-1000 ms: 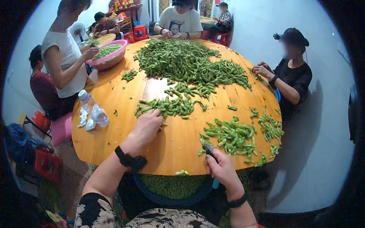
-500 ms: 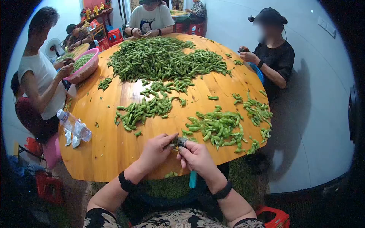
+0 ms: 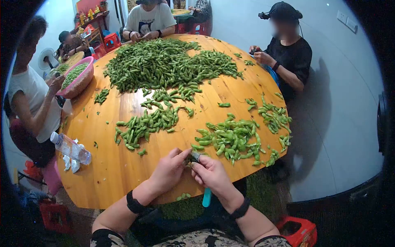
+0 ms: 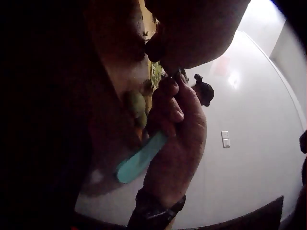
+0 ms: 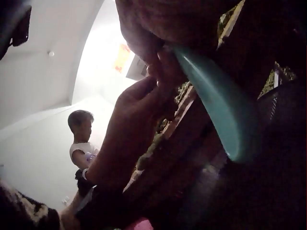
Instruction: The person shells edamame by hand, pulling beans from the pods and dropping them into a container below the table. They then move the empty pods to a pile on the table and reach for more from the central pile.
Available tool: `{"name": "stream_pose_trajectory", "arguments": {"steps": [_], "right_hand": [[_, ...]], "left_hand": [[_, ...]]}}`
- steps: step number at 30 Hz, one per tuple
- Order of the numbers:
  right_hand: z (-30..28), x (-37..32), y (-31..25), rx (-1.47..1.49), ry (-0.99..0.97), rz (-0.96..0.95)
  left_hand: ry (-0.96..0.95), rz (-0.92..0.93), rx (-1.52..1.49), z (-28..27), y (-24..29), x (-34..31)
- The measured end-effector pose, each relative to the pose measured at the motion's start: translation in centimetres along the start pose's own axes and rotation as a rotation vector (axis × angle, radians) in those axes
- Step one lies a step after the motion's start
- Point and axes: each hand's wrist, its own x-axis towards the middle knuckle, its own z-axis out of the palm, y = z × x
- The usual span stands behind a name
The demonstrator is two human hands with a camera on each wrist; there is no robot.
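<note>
My right hand (image 3: 214, 175) grips a tool whose teal handle (image 3: 207, 197) sticks out below the palm; its working end is hidden by the fingers. A dark grey cover (image 3: 195, 156) shows at that hand's fingertips. My left hand (image 3: 166, 173) meets it there, thumb and fingers pinching an edamame pod that is mostly hidden. In the right wrist view the teal handle (image 5: 216, 105) is long and smooth. Loose pods (image 3: 150, 123) lie beyond the left hand, and brighter green pods (image 3: 232, 140) lie beyond the right. Several shelled beans (image 3: 184, 196) sit at the table edge.
A large heap of pods (image 3: 164, 66) covers the far part of the wooden table (image 3: 103, 181). On the left are a bottle (image 3: 72, 149) with crumpled tissues and a pink basin (image 3: 84, 84). People work around the table. A red stool (image 3: 302, 230) stands at lower right.
My left hand has come back from the loose pods to meet the right hand, which has moved left and up with the teal-handled tool. The head view has swung right.
</note>
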Motion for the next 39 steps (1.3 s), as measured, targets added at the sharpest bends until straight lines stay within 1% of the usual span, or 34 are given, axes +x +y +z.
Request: {"name": "stream_pose_trajectory", "arguments": {"steps": [2,4,6,7,8,10,12,14,15,16,18,19,21,22,24,28,29,30,32,34,36,37,39], "right_hand": [[0.1,0.3,0.2,0.018,0.022,0.029],[0.1,0.5,0.3,0.037,0.04,0.063],[0.1,0.5,-0.1,0.078,0.016,0.057],[0.3,0.5,-0.3,0.042,0.048,0.068],[0.4,0.6,-0.2,0.043,0.05,0.076],[0.4,0.7,0.0,0.048,0.042,0.034],[0.5,0.7,-0.1,0.05,0.044,0.053],[0.5,0.9,-0.3,0.05,0.042,0.077],[0.5,1.0,-0.3,0.05,0.04,0.082],[0.4,1.1,-0.3,0.029,0.035,0.095],[0.3,1.2,-0.4,0.006,0.03,0.11],[0.3,1.2,-0.4,-0.026,0.04,0.082],[0.6,1.2,-0.5,-0.059,0.044,0.052],[0.9,1.0,-0.6,-0.097,0.062,0.015],[1.4,0.8,-0.6,-0.136,0.076,-0.021],[1.9,0.4,-0.1,-0.235,0.144,-0.101],[2.0,0.3,0.0,-0.281,0.175,-0.137],[2.2,0.1,-0.1,-0.291,0.163,-0.137],[2.6,-0.5,-0.2,-0.213,0.179,-0.131],[2.6,-0.6,0.2,-0.203,0.176,-0.115],[2.6,-0.6,0.4,-0.196,0.176,-0.1],[2.5,-0.7,0.4,-0.167,0.175,-0.08],[2.5,-0.6,0.1,-0.152,0.169,-0.06]], "left_hand": [[0.011,-0.056,-0.092,-0.2,0.2,0.0],[0.009,-0.055,-0.127,-0.4,0.2,0.1],[0.008,-0.051,-0.161,-0.6,0.1,0.3],[0.005,-0.055,-0.197,-0.7,0.0,0.4],[0.004,-0.06,-0.231,-0.8,-0.1,0.3],[0.008,-0.072,-0.248,-0.5,-0.9,0.2],[0.015,-0.079,-0.262,-0.5,-1.1,0.2],[-0.058,-0.573,-0.792,-1.2,-0.5,0.3],[-0.077,-0.623,-0.851,-1.7,-0.1,0.4],[-0.074,-0.626,-0.851,-1.8,-0.4,0.6],[-0.053,-0.732,-1.1,-1.6,-1.1,0.7],[-0.049,-0.733,-1.101,-1.5,-1.1,0.6],[-0.06,-0.618,-0.908,-1.2,-1.1,0.6],[-0.057,-0.617,-0.907,-0.7,-1.6,0.4],[0.064,-0.306,-0.524,0.5,-2.5,-0.1],[0.059,-0.306,-0.594,-0.1,-1.7,0.0],[-0.014,-0.383,-0.684,-0.7,-1.4,0.0],[-0.086,-0.459,-0.775,-1.0,-1.2,0.0],[-0.088,-0.435,-0.767,-0.9,-1.5,-0.2],[-0.092,-0.412,-0.758,-1.1,-1.5,-0.3],[-0.167,-0.535,-0.846,-1.5,-1.2,-0.1],[-0.155,-0.533,-0.852,-1.5,-1.3,-0.1],[-0.199,-0.48,-0.845,-1.5,-1.6,-0.1]]}}
